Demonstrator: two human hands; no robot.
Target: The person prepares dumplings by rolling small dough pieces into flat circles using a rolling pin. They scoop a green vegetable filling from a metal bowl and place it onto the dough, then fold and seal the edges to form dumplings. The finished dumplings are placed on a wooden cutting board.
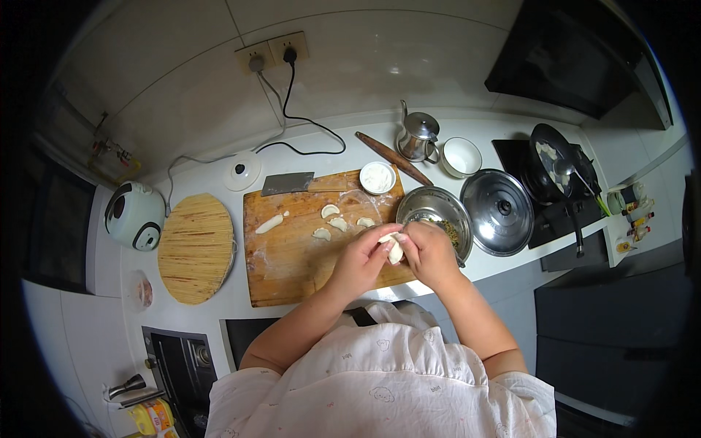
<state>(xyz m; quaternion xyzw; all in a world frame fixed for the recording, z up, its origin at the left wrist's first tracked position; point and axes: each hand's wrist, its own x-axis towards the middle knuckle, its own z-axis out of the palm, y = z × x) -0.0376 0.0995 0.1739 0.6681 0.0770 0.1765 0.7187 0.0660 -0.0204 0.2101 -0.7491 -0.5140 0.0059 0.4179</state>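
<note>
White counter (219,175) carries a wooden board (292,255). Over its right edge, left hand (361,259) and right hand (431,252) fingers pinch a dumpling (395,250); squeezing too hard could burst the seam and spill filling.

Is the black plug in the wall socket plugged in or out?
Plugged in: the black plug sits in the wall socket, its black cable trailing down to the counter.
</note>
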